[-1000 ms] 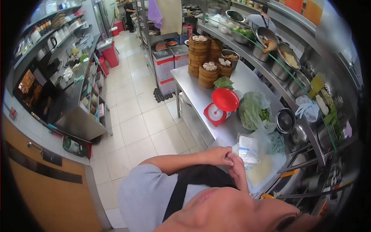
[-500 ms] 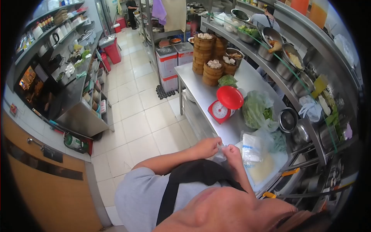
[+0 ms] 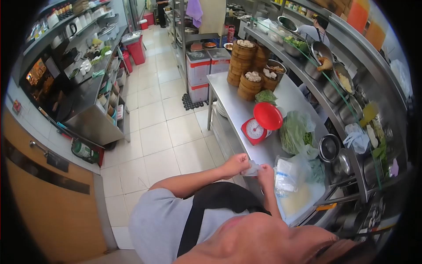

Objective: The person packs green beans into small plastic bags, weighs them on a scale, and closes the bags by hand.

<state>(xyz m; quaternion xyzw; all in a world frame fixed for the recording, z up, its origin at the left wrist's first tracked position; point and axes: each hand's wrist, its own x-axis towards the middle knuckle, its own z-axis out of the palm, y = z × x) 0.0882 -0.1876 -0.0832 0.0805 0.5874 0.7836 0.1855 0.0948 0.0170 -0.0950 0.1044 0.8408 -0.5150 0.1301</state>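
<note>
In front of my apron, at the steel table's near edge, my left hand (image 3: 237, 164) is closed on one side of a small clear plastic bag (image 3: 252, 168). My right hand (image 3: 265, 175) pinches the bag's other side, so it is stretched between them. Just right of my right hand lies a pack of clear plastic bags (image 3: 286, 172), over a white tub (image 3: 293, 211) of pale yellowish contents. Beyond my hands stands a red dial scale (image 3: 255, 130) with a red pan (image 3: 268, 116). A green leafy vegetable in a clear bag (image 3: 296, 132) lies beside it.
Bamboo steamers (image 3: 242, 61) with dumplings are stacked at the table's (image 3: 222, 83) far end. A shelf of metal bowls and pots (image 3: 332, 90) runs along the right. A counter (image 3: 90, 116) and a wooden door (image 3: 48, 189) are left. A person (image 3: 314, 31) stands behind the shelf.
My hands have moved slightly apart, and the small bag now spans the gap between them. The whole view has shifted a little, so the surroundings sit further right and lower.
</note>
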